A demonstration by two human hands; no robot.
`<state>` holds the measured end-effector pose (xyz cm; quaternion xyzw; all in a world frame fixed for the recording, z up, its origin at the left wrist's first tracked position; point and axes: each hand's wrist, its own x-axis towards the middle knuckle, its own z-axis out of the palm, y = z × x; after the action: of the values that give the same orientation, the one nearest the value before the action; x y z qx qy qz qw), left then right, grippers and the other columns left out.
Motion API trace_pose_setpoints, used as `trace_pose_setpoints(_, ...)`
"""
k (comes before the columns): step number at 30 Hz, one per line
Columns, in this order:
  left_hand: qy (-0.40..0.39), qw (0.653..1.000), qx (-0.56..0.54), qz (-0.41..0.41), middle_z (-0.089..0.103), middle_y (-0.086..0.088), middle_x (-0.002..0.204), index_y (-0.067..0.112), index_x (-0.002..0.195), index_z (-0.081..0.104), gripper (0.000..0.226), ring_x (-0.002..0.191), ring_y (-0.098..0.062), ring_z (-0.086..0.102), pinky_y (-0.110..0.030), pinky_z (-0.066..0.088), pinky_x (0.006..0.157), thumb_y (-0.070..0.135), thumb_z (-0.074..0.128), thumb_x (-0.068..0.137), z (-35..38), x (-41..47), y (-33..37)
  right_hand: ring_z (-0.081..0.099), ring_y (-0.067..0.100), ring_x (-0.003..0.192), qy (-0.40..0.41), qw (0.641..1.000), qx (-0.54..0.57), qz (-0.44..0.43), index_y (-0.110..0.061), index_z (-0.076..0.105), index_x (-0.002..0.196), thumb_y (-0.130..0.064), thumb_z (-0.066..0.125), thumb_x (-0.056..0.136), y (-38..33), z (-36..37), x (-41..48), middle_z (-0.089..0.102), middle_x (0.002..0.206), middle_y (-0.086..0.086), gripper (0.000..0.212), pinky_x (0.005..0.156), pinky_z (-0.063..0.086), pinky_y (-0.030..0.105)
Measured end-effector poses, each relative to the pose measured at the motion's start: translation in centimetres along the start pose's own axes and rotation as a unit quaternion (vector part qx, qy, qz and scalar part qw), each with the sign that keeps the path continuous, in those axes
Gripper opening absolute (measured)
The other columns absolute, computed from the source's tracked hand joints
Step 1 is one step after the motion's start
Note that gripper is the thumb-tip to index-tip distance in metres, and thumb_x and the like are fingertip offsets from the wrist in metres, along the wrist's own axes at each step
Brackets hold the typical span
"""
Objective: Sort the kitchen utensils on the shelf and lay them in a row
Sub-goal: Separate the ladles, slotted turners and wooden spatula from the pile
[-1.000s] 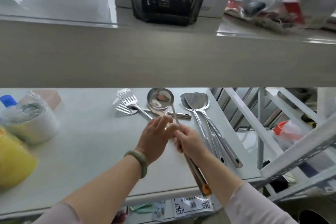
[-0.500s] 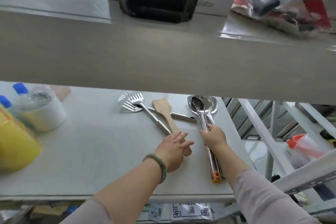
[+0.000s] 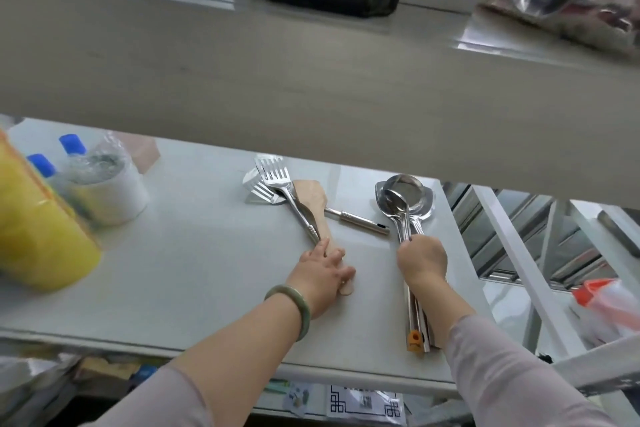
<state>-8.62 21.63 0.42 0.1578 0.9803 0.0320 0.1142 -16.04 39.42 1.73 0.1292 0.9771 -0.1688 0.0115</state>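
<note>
A wooden spatula (image 3: 313, 206) lies on the white shelf (image 3: 194, 253), its handle under my left hand (image 3: 322, 274), which grips it. A slotted steel turner (image 3: 275, 177) lies beside it, its handle touching my fingers. A second slotted turner (image 3: 256, 189) lies crosswise beneath, its steel handle (image 3: 360, 220) pointing right. My right hand (image 3: 420, 258) grips the handles of a stacked bundle of steel ladle (image 3: 403, 191) and spatulas (image 3: 427, 206), whose ends, one with an orange tip (image 3: 415, 340), lie near the front edge.
A yellow bottle (image 3: 38, 229), two blue-capped bottles (image 3: 71, 144) and a wrapped white roll (image 3: 104, 187) stand at the left. The upper shelf's thick edge (image 3: 311, 87) overhangs the far part. White rack struts (image 3: 512, 253) rise on the right.
The ladle went from lifted in both hands to lying on the right pile of steel utensils. My left hand moved onto the wooden spatula's handle and closed on it.
</note>
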Motion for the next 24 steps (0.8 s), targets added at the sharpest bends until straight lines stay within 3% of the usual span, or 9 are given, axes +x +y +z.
trace_pose_setpoints(6, 0.001, 1.0, -0.007, -0.006, 0.019, -0.004, 0.152, 0.031, 0.134, 0.036, 0.043, 0.144, -0.036, 0.001, -0.048, 0.026, 0.112, 0.016, 0.035, 0.094, 0.6, -0.8, -1.2, 0.058, 0.036, 0.086, 0.045, 0.999, -0.008, -0.026, -0.004, 0.063, 0.088, -0.015, 0.041, 0.087, 0.0, 0.3, 0.5, 0.067, 0.09, 0.018, 0.024, 0.064, 0.039, 0.031)
trace_pose_setpoints(11, -0.011, 1.0, 0.012, -0.012, 0.016, -0.005, 0.154, 0.03, 0.137, 0.033, 0.044, 0.144, -0.037, -0.001, -0.046, 0.027, 0.112, 0.017, 0.033, 0.095, 0.7, -1.5, -1.8, 0.051, 0.032, 0.076, 0.025, 0.999, -0.011, -0.034, 0.001, 0.066, 0.087, -0.013, 0.044, 0.085, -0.3, 0.6, 1.0, 0.065, 0.096, 0.022, 0.027, 0.063, 0.039, 0.03)
trace_pose_setpoints(14, -0.016, 1.0, 0.018, -0.017, 0.015, -0.005, 0.154, 0.032, 0.138, 0.031, 0.044, 0.144, -0.037, -0.001, -0.045, 0.027, 0.113, 0.018, 0.032, 0.096, 0.7, -2.0, -2.2, 0.053, 0.036, 0.091, 0.043, 0.998, -0.004, -0.04, -0.002, 0.067, 0.097, -0.015, 0.047, 0.083, -0.8, 0.3, 0.8, 0.059, 0.108, 0.021, 0.027, 0.079, 0.048, 0.036)
trace_pose_setpoints(16, -0.014, 1.0, 0.019, -0.017, 0.015, -0.006, 0.154, 0.032, 0.138, 0.03, 0.045, 0.144, -0.038, -0.001, -0.045, 0.027, 0.113, 0.018, 0.032, 0.096, 0.9, -2.3, -2.7, 0.049, 0.037, 0.109, 0.063, 0.994, -0.012, -0.093, -0.006, 0.064, 0.112, -0.013, 0.05, 0.085, -1.5, 0.3, 0.5, 0.056, 0.116, 0.019, 0.031, 0.092, 0.043, 0.039)
trace_pose_setpoints(19, -0.004, 1.0, 0.02, -0.013, 0.015, -0.005, 0.154, 0.032, 0.138, 0.03, 0.045, 0.144, -0.037, -0.002, -0.044, 0.025, 0.114, 0.017, 0.033, 0.096, 1.2, -3.0, -3.4, 0.046, 0.033, 0.12, -0.012, 0.977, -0.043, -0.208, -0.011, 0.046, 0.136, -0.012, 0.046, 0.089, -3.6, 1.0, 0.3, 0.055, 0.128, 0.014, 0.046, 0.101, 0.037, 0.037)
trace_pose_setpoints(21, 0.001, 1.0, 0.022, -0.01, 0.016, -0.004, 0.154, 0.032, 0.138, 0.03, 0.046, 0.144, -0.037, -0.002, -0.043, 0.025, 0.114, 0.016, 0.034, 0.095, 1.0, -3.7, -3.7, 0.048, 0.034, 0.12, -0.08, 0.966, -0.071, -0.235, -0.013, 0.037, 0.141, -0.015, 0.043, 0.092, -5.1, 1.7, 0.0, 0.055, 0.129, 0.015, 0.05, 0.1, 0.038, 0.037)
trace_pose_setpoints(24, 0.029, 0.999, 0.025, 0.003, 0.017, -0.005, 0.153, 0.029, 0.138, 0.033, 0.046, 0.144, -0.036, 0.0, -0.041, 0.021, 0.116, 0.013, 0.035, 0.095, 0.8, -5.0, -4.6, 0.049, 0.033, 0.117, -0.104, 0.959, -0.084, -0.248, -0.016, 0.047, 0.133, -0.024, 0.049, 0.089, -6.8, 2.5, -1.2, 0.056, 0.122, 0.014, 0.045, 0.099, 0.041, 0.037)
